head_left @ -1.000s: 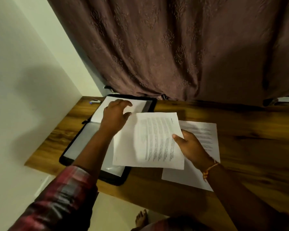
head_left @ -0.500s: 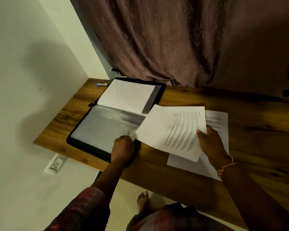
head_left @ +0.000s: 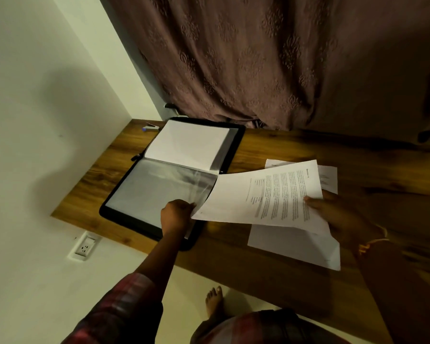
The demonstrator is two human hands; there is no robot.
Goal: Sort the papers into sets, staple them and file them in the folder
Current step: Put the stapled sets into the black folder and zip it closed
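L hand (head_left: 176, 214) pinching clear sleeve (head_left: 159, 192) edge at folder (head_left: 134, 225) near-right corner | R hand (head_left: 338, 214) gripping printed set (head_left: 266, 197), thumb on top, holding it just right of folder, set's left corner reaching L hand | loose sheets (head_left: 291, 244) lying on desk (head_left: 283, 145) right of folder, partly under set
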